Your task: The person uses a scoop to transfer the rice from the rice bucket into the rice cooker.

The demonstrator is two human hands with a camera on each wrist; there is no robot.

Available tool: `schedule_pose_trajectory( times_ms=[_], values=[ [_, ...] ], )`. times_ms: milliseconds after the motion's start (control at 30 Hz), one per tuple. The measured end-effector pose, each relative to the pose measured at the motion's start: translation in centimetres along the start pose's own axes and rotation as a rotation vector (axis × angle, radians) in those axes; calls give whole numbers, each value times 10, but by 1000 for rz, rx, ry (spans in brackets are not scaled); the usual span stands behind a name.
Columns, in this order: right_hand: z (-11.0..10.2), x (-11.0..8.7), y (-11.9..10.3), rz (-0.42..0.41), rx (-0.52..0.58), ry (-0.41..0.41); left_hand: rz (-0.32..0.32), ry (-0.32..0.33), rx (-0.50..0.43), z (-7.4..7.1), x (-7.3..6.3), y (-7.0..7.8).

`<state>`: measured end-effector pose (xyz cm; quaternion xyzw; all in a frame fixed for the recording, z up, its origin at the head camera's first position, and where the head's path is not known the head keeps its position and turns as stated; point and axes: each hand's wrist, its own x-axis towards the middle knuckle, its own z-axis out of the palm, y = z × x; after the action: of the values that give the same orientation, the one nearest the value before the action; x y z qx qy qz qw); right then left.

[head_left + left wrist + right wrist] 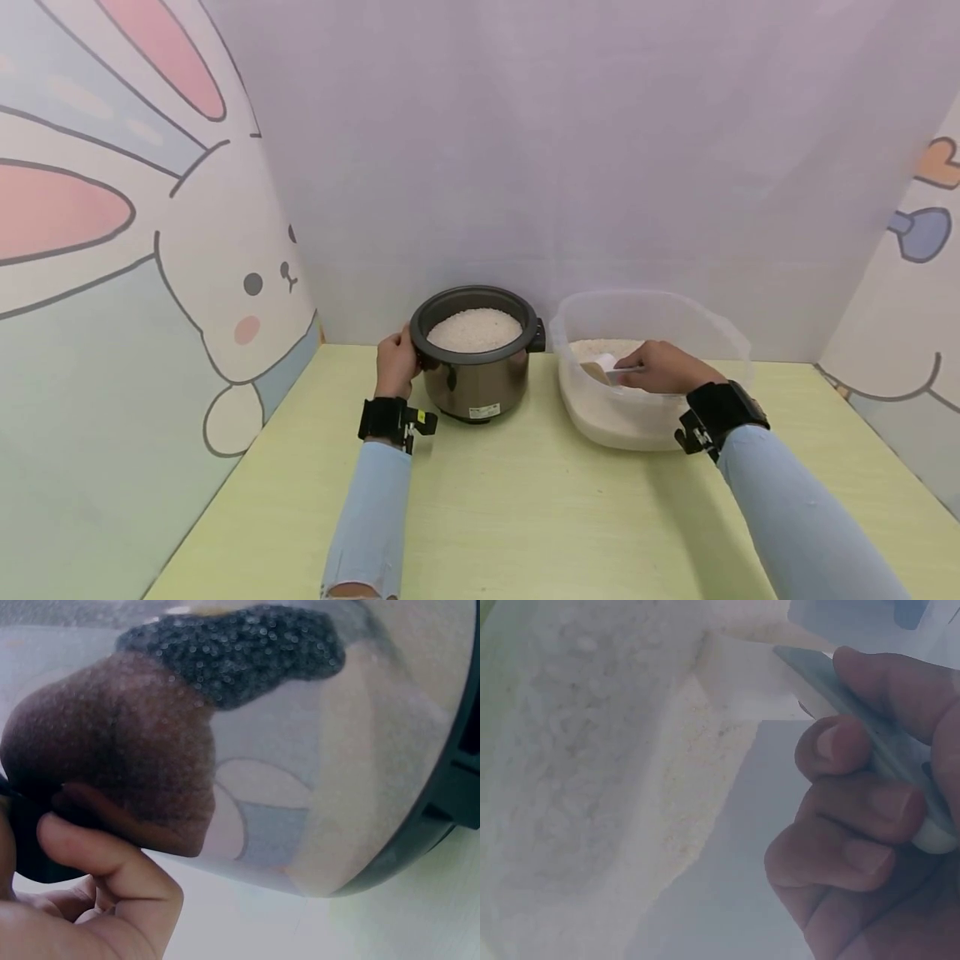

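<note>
My left hand [397,364] grips the dark side handle [41,859] of a brown rice cooker [474,385]. The cooker has no lid on, and white rice [476,330] fills much of its inside. My right hand [663,367] reaches over the rim of a translucent plastic bin [652,310] and holds a white scoop [746,679] by its handle [855,712]. Thumb and curled fingers close round that handle. Loose rice [600,348] lies in the bin around the scoop, whose filling is hard to make out.
Both containers stand side by side at the back of a pale green table [525,517], close to a plain lilac backdrop [555,167]. A panel with a cartoon rabbit [232,292] borders the left side, and another printed panel [892,333] borders the right.
</note>
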<state>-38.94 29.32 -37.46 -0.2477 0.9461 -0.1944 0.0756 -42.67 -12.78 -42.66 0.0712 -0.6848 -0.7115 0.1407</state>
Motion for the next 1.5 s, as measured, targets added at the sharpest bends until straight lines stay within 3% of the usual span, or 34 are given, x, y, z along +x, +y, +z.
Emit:
schedule_pose_trajectory(
  times_ms=[167, 367, 667, 1033, 1500],
  values=[
    [-2, -1, -3, -9, 23, -12, 10, 8, 5, 0, -2, 1],
    [-1, 0, 0, 34, 198, -61, 9, 13, 5, 0, -2, 1],
    [-3, 2, 9, 3, 388, -118, 5, 9, 1, 0, 0, -1],
    [-12, -3, 17, 162, 742, -157, -12, 12, 1, 1, 1, -3],
    [-18, -11, 22, 217, 1092, -144, -1, 8, -3, 0, -1, -2]
  ],
)
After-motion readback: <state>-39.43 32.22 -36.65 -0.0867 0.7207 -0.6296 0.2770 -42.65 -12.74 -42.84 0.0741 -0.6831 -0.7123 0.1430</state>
